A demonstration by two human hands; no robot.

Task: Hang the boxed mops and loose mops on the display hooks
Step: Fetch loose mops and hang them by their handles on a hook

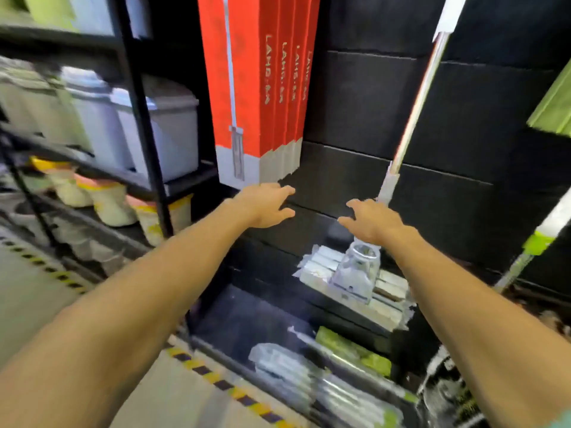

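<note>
your left hand (268,206) and right hand (372,220) were both released, fingers spread, grasping nothing. the red boxed mops (256,88) hung just above your left; the loose mop (414,118) hung beside your right.

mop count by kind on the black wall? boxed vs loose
Red boxes: 4
Loose mop with white handle, wrapped head: 1
Loose mop with green collar, right edge, head out of view: 1
Total: 6
Both hands, left and right, hold nothing.
</note>
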